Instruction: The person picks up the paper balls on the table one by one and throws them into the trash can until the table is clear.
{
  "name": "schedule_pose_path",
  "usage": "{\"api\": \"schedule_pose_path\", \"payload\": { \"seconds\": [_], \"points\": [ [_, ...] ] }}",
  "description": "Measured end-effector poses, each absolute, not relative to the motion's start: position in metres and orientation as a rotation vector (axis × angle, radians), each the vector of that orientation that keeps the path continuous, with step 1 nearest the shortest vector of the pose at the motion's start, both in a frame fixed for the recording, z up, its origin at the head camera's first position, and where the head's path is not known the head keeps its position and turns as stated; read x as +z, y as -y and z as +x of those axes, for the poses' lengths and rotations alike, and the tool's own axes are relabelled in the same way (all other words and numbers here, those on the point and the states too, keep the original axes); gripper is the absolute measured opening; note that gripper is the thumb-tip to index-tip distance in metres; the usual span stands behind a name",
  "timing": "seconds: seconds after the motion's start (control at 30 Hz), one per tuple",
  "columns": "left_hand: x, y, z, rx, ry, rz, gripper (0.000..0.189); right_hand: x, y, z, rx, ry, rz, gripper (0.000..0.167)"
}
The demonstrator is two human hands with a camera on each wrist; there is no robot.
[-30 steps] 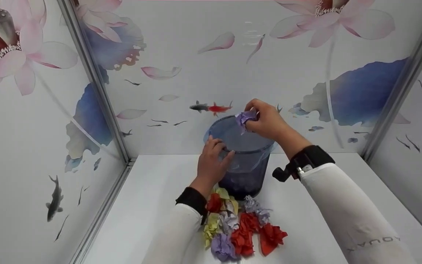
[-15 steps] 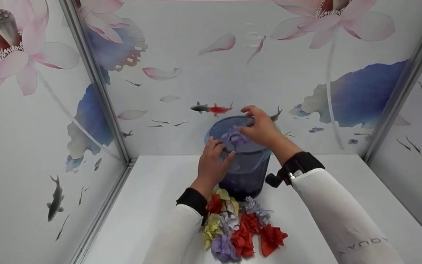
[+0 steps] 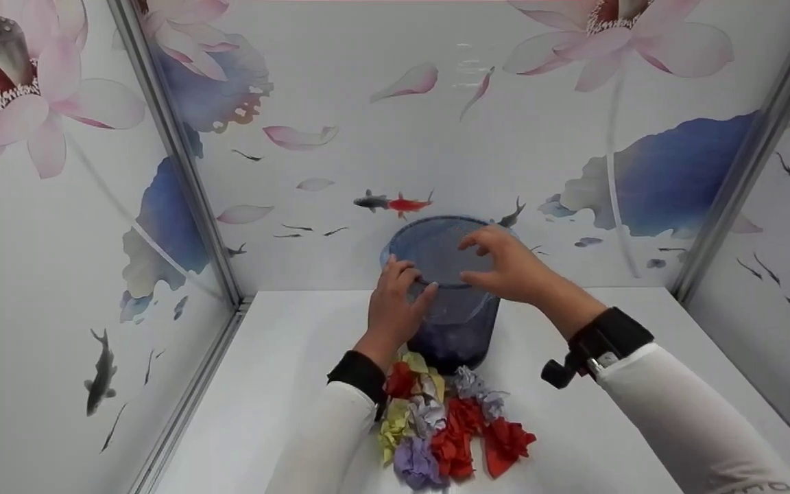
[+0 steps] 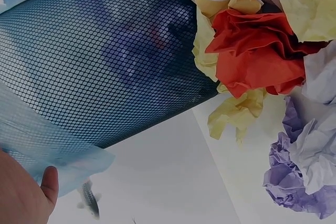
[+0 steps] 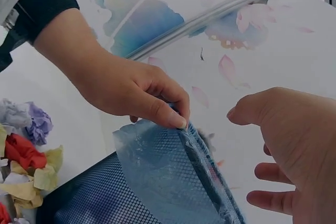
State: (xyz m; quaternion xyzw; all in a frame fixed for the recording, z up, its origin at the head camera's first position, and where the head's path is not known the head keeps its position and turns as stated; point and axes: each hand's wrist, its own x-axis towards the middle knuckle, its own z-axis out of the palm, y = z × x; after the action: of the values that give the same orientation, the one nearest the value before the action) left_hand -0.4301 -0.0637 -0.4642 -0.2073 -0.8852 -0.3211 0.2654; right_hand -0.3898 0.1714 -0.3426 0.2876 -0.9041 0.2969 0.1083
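The bin (image 4: 131, 51) is mesh, liner (image 5: 144, 153) thin plastic, balls (image 4: 257, 59) rough paper.

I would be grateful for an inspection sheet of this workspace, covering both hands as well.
Surface: white tabletop, bearing the bin and paper.
Job's things: mesh bin, standing, with a translucent bluish liner folded over its edge; crumpled paper in red, yellow, purple and pale shades, heaped on the person's side.
Clutter: nothing seen besides the paper.
Hands: left hand pinches the bin's lined edge; right hand is near the bin's opening, holding nothing.
Cables: nothing seen.
Surroundings: wall panels printed with flowers and fish; metal posts.
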Motion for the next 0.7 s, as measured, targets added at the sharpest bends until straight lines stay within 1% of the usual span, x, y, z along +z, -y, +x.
{"api": "schedule_pose_path", "payload": {
  "seconds": [0.13,0.33,0.5,0.7],
  "points": [
    [-0.465,0.063,-0.43,-0.877,2.387,-0.556,0.051,-0.354,-0.185,-0.367,0.766,2.621,0.907,0.04],
    [-0.463,0.063,-0.429,-0.881,2.381,-0.557,0.047,-0.39,-0.199,-0.333,0.618,2.607,0.959,0.034],
    [-0.464,0.063,-0.429,-0.867,2.378,-0.559,0.047,-0.431,-0.203,-0.311,0.498,2.703,0.885,0.032],
    [-0.466,0.061,-0.43,-0.859,2.363,-0.563,0.049,-0.484,-0.203,-0.295,0.473,2.894,0.746,0.028]
  ]
}}
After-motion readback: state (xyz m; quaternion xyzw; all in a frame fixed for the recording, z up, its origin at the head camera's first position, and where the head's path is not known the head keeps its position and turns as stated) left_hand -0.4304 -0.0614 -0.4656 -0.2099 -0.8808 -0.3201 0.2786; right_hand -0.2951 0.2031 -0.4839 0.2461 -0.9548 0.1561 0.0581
